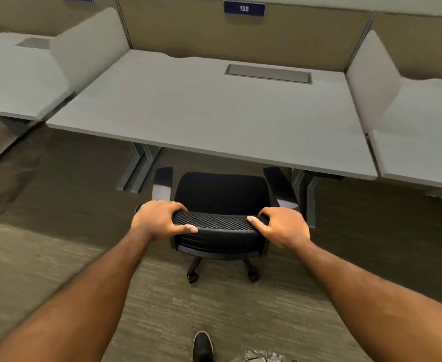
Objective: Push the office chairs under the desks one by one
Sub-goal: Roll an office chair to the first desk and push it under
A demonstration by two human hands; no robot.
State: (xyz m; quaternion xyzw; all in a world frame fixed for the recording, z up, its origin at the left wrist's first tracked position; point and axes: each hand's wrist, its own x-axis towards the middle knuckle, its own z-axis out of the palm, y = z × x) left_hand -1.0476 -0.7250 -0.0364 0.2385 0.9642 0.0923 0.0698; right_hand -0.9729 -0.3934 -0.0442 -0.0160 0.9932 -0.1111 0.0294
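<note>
left hand (157,218), right hand (284,226) grip chair backrest (220,226) | sign (244,8) probably reads 138

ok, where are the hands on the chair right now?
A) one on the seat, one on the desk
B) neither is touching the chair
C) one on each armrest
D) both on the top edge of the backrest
D: the left hand and right hand each grip an end of the backrest's top edge, thumbs on the near side; the armrests are untouched.
</note>
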